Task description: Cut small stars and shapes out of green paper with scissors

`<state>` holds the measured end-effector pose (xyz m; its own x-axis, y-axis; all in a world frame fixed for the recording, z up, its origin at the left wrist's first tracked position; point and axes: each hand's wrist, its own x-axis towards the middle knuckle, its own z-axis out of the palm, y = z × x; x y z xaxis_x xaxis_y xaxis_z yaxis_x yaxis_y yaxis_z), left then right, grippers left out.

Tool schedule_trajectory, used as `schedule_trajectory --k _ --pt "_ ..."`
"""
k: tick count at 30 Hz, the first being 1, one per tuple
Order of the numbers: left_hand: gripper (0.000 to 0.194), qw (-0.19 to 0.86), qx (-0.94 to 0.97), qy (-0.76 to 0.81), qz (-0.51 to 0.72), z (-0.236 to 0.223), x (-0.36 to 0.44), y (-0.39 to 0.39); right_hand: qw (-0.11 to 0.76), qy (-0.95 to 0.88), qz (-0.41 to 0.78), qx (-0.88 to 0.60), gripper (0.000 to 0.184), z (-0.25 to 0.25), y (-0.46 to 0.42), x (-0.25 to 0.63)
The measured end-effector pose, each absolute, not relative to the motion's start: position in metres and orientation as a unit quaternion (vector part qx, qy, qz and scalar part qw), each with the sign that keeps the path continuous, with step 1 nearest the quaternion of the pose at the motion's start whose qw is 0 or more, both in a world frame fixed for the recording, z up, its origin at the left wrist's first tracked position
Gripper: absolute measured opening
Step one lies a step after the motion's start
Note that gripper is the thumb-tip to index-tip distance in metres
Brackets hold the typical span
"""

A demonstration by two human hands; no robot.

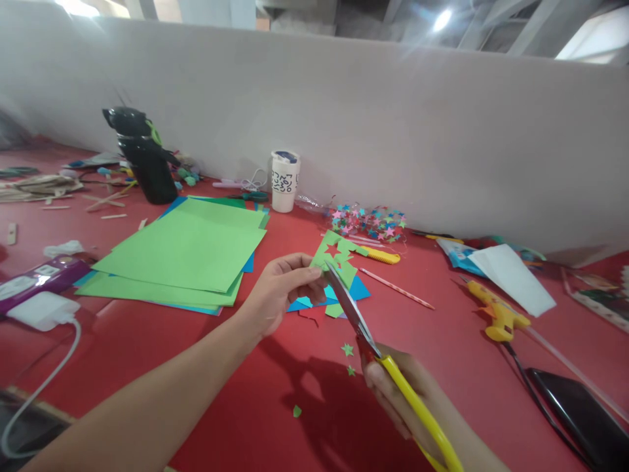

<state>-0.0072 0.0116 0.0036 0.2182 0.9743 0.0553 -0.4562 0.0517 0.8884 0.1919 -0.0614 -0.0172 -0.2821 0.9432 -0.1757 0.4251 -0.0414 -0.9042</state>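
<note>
My left hand (287,288) pinches a green paper piece (344,265) that has a star-shaped hole in it. In my right hand (393,387) are scissors with yellow handles (417,413); their blades point up and left, and the tip lies at the green paper near my left fingers. Below the blades, two small green paper stars (347,349) and a green scrap (297,411) lie on the red table (236,387). Blue paper pieces (361,288) lie just behind the held paper.
Green sheets (191,242) are stacked at left, before a black bottle (145,157). A white cup (285,180), colourful stars (368,221), a yellow cutter (381,255) and a striped pencil (398,289) stand or lie behind. A yellow glue gun (496,311) and black phone (580,416) are right.
</note>
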Motion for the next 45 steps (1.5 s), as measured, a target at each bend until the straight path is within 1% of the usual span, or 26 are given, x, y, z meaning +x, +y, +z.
schedule_trajectory --k 6,14,22,32,45 --pt "0.009 0.677 0.369 0.302 0.561 0.0031 -0.0018 0.0078 0.261 -0.651 0.484 -0.523 0.047 -0.0214 -0.0577 0.1928" --pt "0.008 0.613 0.420 0.325 0.585 0.0045 -0.0021 0.0073 0.260 -0.649 0.487 -0.523 0.047 -0.0231 -0.0607 0.1949" --pt "0.010 0.589 0.459 0.350 0.566 0.0060 -0.0079 0.0106 0.250 -0.635 0.488 -0.545 0.045 -0.0183 -0.0636 0.1928" --pt "0.012 0.591 0.459 0.352 0.562 0.0052 -0.0086 0.0138 0.238 -0.625 0.503 -0.547 0.044 -0.0211 -0.0641 0.1952" --pt "0.012 0.588 0.461 0.359 0.558 0.0054 -0.0089 0.0153 0.234 -0.620 0.481 -0.573 0.043 -0.0188 -0.0640 0.1943"
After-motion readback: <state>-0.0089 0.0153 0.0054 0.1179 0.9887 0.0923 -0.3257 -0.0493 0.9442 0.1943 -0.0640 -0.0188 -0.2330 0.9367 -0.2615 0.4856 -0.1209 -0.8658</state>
